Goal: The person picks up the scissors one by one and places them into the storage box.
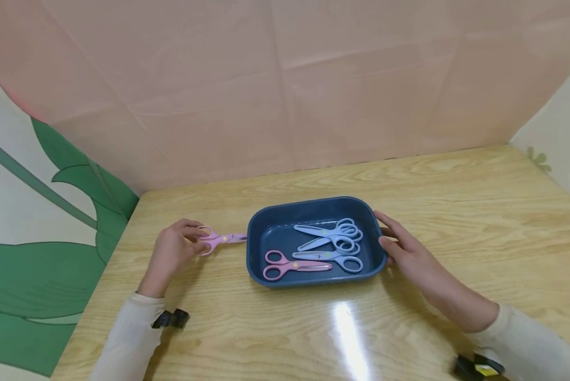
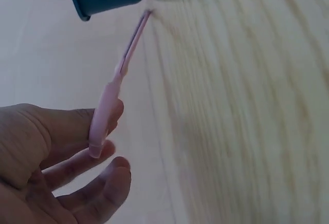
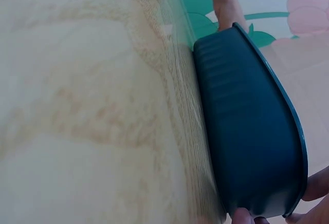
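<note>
My left hand (image 1: 175, 251) pinches a pair of lilac-pink scissors (image 1: 224, 239) by the finger loops. In the left wrist view the scissors (image 2: 106, 106) tilt, with their blades close to the tabletop and their tips near the tray's end. A dark blue tray (image 1: 265, 211) stands to the right of them. Inside it lie pink scissors (image 1: 306, 265) and several light blue scissors (image 1: 315, 255), partly overlapping. My right hand (image 1: 410, 254) holds the tray's right end, thumb at the rim and fingers against the outer wall. In the right wrist view the tray's outer side (image 3: 247, 121) hides its contents.
The wood-grain table (image 1: 285, 328) meets a pink-covered wall (image 1: 285, 95) at the back. A wall with green leaf patterns (image 1: 37, 275) stands on the left and a pale wall (image 1: 566, 132) on the right. Black devices (image 1: 170, 319) are worn at both wrists.
</note>
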Motion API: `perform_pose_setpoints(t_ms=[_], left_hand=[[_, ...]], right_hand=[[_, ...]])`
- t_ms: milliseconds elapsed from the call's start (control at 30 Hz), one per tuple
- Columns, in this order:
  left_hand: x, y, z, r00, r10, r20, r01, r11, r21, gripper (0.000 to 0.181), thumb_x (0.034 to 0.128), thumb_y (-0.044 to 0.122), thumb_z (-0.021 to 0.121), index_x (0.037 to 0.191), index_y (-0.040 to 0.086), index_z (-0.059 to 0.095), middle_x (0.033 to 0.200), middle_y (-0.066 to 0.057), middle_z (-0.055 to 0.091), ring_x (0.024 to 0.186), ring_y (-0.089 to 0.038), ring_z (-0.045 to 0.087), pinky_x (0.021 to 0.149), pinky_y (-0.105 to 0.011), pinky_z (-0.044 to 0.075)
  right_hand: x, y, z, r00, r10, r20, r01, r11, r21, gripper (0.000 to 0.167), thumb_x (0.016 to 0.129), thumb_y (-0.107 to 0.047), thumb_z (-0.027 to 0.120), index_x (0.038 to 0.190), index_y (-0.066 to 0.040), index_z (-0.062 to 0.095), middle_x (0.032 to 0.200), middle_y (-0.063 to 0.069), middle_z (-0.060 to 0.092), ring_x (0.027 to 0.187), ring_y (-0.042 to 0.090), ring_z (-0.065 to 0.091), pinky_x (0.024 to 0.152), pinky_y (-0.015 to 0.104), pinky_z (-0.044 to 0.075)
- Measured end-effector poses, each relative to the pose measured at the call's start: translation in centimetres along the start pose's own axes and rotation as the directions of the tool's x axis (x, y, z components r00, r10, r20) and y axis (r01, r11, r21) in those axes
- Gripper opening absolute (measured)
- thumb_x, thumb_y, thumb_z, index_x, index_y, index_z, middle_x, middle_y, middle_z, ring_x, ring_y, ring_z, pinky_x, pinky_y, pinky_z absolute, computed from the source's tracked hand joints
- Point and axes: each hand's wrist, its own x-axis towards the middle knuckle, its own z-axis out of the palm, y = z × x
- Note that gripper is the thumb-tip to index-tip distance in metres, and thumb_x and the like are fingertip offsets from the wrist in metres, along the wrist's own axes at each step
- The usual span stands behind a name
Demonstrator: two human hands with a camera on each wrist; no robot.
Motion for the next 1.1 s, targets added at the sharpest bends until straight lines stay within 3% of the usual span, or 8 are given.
perform_pose_setpoints(t_ms=[133, 333, 600, 833, 1100], left_hand=[[-0.06, -0.02, 0.22, 0.999, 0.046, -0.015, -0.045, 0.999, 0.029, 0.022, 0.0752, 0.01, 0.086, 0.096, 0.005, 0.08, 0.117, -0.01, 0.07, 0.088, -0.027, 0.071, 0.075, -0.04, 0.054], [-0.15, -0.06, 0.37, 0.998, 0.056, -0.02, -0.055, 0.997, 0.05, 0.023, 0.0739, 0.011, 0.087, 0.096, 0.006, 0.08, 0.113, -0.011, 0.073, 0.079, -0.024, 0.071, 0.069, -0.037, 0.056], [-0.14, 0.06, 0.28, 0.998, 0.047, -0.04, -0.044, 0.997, 0.065, 0.022, 0.0742, 0.014, 0.087, 0.095, 0.009, 0.081, 0.111, -0.009, 0.075, 0.078, -0.024, 0.071, 0.066, -0.035, 0.055], [-0.16, 0.14, -0.04, 0.999, -0.008, -0.043, 0.008, 1.0, -0.007, 0.021, 0.0776, 0.015, 0.085, 0.096, 0.007, 0.08, 0.114, -0.01, 0.073, 0.084, -0.026, 0.073, 0.067, -0.035, 0.058], [-0.21, 0.26, -0.54, 0.996, -0.075, -0.045, 0.071, 0.994, -0.083, 0.02, 0.0791, 0.015, 0.084, 0.097, 0.008, 0.08, 0.115, -0.007, 0.072, 0.088, -0.025, 0.072, 0.063, -0.02, 0.054]], right_hand=[[-0.03, 0.05, -0.04, 1.0, 0.003, 0.0, -0.003, 1.0, -0.004, 0.057, 0.109, -0.025, 0.038, 0.161, -0.026, 0.014, 0.155, 0.027, 0.03, 0.126, 0.034, 0.045, 0.08, 0.012, 0.047], [0.01, 0.21, 0.0, 1.0, -0.016, -0.006, 0.016, 1.0, 0.003, 0.057, 0.108, -0.024, 0.04, 0.161, -0.025, 0.016, 0.153, 0.026, 0.033, 0.117, 0.02, 0.05, 0.079, 0.011, 0.047], [-0.03, -0.03, -0.11, 1.0, -0.004, 0.004, 0.004, 1.0, 0.006, 0.057, 0.109, -0.024, 0.038, 0.161, -0.026, 0.015, 0.155, 0.028, 0.03, 0.128, 0.037, 0.044, 0.079, 0.01, 0.047], [-0.07, 0.07, -0.14, 1.0, 0.006, 0.005, -0.006, 1.0, 0.0, 0.057, 0.109, -0.026, 0.038, 0.161, -0.026, 0.015, 0.156, 0.028, 0.029, 0.129, 0.038, 0.044, 0.08, 0.01, 0.047], [-0.08, 0.0, -0.14, 1.0, 0.005, 0.008, -0.005, 1.0, 0.005, 0.057, 0.109, -0.026, 0.038, 0.161, -0.027, 0.014, 0.156, 0.027, 0.029, 0.129, 0.037, 0.044, 0.08, 0.01, 0.047]])
